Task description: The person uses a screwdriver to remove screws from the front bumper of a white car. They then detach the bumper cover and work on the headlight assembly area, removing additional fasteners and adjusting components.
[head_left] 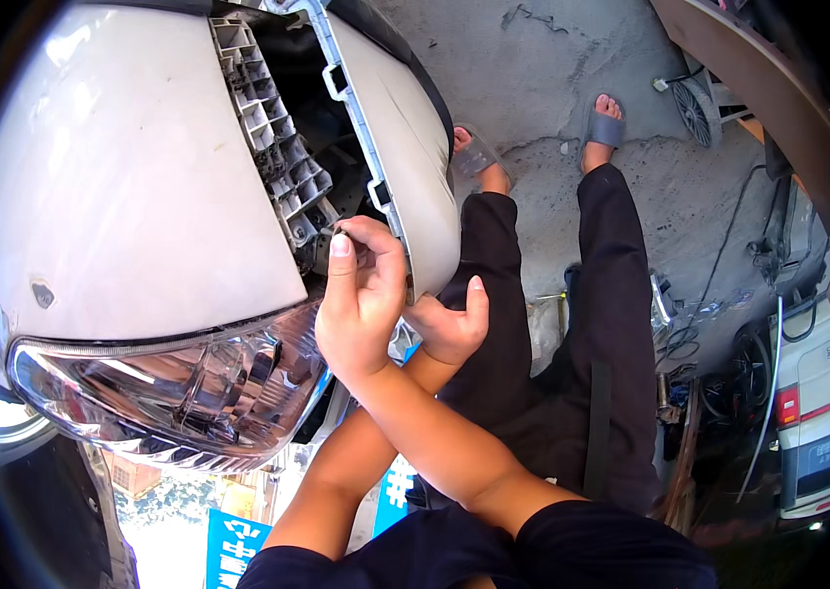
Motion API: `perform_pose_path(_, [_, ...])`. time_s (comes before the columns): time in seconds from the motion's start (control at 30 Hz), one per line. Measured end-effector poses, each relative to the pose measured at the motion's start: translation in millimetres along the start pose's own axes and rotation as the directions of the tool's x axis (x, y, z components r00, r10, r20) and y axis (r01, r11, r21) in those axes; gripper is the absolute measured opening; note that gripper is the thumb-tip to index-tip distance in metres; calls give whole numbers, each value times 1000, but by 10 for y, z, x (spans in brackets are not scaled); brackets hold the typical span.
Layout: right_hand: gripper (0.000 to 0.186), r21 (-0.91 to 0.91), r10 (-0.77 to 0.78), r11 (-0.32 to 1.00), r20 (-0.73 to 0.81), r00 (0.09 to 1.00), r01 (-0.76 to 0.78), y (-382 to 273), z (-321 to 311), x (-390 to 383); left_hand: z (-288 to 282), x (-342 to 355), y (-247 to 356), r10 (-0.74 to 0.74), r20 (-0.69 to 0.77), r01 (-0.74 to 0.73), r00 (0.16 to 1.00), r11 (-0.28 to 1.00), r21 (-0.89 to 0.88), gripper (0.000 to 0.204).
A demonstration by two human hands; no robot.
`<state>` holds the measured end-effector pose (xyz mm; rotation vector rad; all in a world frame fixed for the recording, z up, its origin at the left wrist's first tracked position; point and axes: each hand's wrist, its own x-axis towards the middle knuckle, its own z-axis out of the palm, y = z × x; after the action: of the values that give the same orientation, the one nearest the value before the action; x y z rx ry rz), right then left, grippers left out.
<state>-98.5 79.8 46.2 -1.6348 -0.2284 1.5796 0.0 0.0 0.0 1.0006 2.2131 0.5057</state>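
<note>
Right grip (361, 309) narrow, contents unclear | left grip (452, 329): can't tell | beside pale bumper (397, 128) | cracked grey floor (533, 74)

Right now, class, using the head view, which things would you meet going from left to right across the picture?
Car headlight → person's right hand → person's left hand → gray right slide sandal → spoked wheel → white vehicle with a red taillight.
</note>
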Motion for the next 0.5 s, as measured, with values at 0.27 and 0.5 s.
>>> perform_pose_path(0.27, [19, -241, 150, 958, -54, 987, -158, -48, 85, 227, -38, -40, 6, 25, -17, -26, 1000, 998, -56, 92])
perform_pose_path(0.5, [22, -205, 277, 938, -47, 960, -281, 5, 102, 391, 16, -76, -97, 4, -18, -5, 1000, 1000, -27, 90])
